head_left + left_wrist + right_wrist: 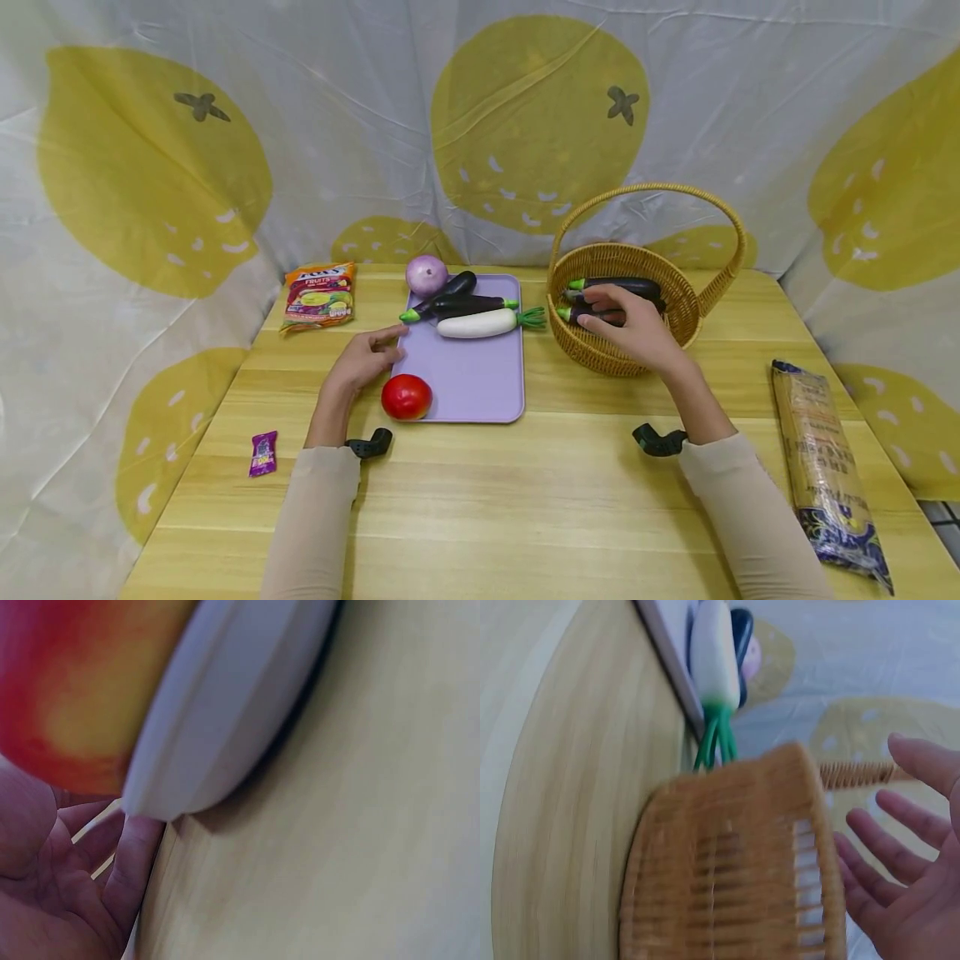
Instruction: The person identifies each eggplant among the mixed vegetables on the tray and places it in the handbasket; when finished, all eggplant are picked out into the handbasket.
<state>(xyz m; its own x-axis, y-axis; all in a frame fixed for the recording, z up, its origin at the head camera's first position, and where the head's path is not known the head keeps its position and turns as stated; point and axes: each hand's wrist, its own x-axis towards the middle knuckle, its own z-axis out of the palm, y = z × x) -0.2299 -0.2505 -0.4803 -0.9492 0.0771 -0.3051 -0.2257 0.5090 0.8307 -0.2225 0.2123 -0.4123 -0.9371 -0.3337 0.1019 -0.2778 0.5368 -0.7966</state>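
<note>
My left hand (365, 360) rests at the left edge of the lilac tray (465, 375), fingers loosely extended. A red tomato (407, 397) sits at the tray's near left corner, close to that hand. Across the tray's far part lie two eggplants (471, 307) and a white radish (477, 325) with green stalks. A purple onion (426, 276) is at its far left corner. Over the wicker basket (600, 354) hovers my right hand (633, 325), fingers spread and slightly bent, holding nothing in the right wrist view. Beneath it, eggplants (626, 287) lie inside the basket, partly hidden by the hand.
The basket's tall handle (651, 188) arches above it. An orange candy bag (319, 297) lies at the back left, and a small purple wrapped sweet (263, 454) nearer on the left. A long clear-and-blue noodle-like packet (828, 467) lies along the right edge. A lemon-print cloth (360, 125) hangs behind.
</note>
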